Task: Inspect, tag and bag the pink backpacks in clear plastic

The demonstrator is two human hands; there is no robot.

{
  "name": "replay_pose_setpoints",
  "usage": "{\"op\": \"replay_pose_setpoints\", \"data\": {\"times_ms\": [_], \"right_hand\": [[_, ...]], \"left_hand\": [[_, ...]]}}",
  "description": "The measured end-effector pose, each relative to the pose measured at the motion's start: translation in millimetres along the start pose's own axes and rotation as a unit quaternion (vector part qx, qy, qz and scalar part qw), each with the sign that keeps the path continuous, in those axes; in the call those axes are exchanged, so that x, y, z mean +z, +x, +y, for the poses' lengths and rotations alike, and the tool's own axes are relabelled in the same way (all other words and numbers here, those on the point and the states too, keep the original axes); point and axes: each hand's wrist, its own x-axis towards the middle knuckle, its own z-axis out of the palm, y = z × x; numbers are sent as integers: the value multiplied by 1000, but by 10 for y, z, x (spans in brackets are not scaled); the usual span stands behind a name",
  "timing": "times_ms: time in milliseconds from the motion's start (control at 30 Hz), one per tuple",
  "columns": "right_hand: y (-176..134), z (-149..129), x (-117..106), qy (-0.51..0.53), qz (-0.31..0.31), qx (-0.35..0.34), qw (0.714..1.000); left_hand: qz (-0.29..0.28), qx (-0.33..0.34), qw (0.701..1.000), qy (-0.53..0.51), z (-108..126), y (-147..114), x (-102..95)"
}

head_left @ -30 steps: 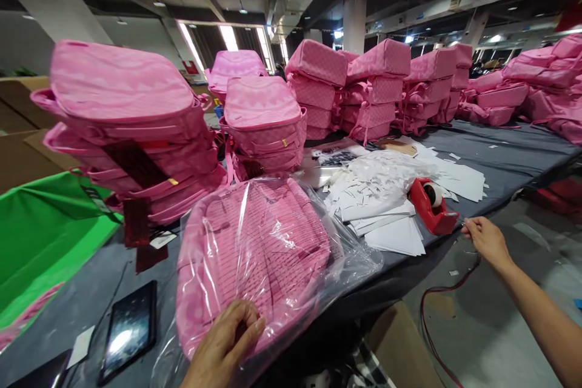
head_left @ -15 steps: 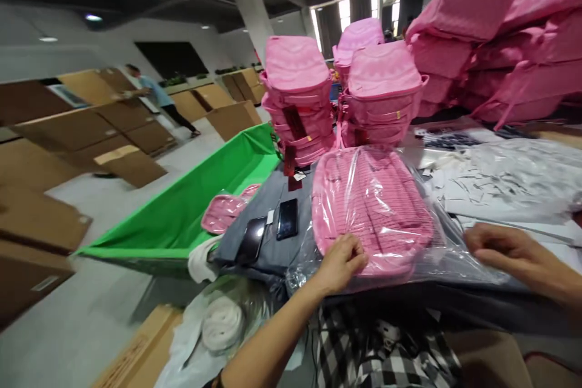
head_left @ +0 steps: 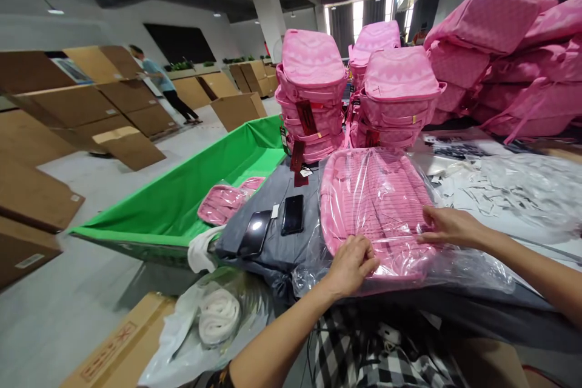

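A pink backpack (head_left: pixel 373 194) with ribbed back padding lies flat in a clear plastic bag (head_left: pixel 473 267) on the grey-covered table. Curled fingers of my left hand (head_left: pixel 354 264) pinch the plastic at the backpack's near edge. At its right side, my right hand (head_left: pixel 450 227) rests against the wrapped backpack, fingers stretched out and thumb apart. Two dark phones, one a black phone (head_left: pixel 292 214) and the other a phone reflecting a lamp (head_left: pixel 255 233), lie to the left of the bag.
Stacked pink backpacks (head_left: pixel 313 66) stand behind, with a larger pile (head_left: pixel 491 24) at right. A green fabric bin (head_left: pixel 182 194) at left holds wrapped pink items (head_left: pixel 227 201). Clear plastic bags (head_left: pixel 536 188) lie at right. A person (head_left: pixel 159 79) walks among cardboard boxes (head_left: pixel 68 112).
My right hand has moved left from beyond the plastic onto the backpack's right side, its fingers opening out. My left hand stays at the near edge. The view has shifted slightly.
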Motion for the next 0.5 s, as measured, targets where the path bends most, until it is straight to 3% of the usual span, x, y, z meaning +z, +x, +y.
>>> {"op": "replay_pose_setpoints", "data": {"times_ms": [100, 200, 267, 367, 433, 500], "right_hand": [[-182, -25, 115, 56, 59, -92, 992], [-255, -166, 296, 94, 4, -195, 976], [-228, -221, 375, 85, -32, -195, 977], [-158, -200, 409, 89, -46, -187, 977], [-122, -164, 411, 98, -41, -190, 976], [-99, -155, 420, 108, -36, -184, 976]], "left_hand": [[2, 3, 1000, 3, 15, 7, -4], [7, 13, 999, 39, 53, -11, 4], [39, 48, 993, 102, 62, -73, 5], [120, 117, 956, 241, -9, -249, -50], [146, 118, 934, 303, -120, -376, -136], [135, 91, 937, 309, -255, -458, -241]]}}
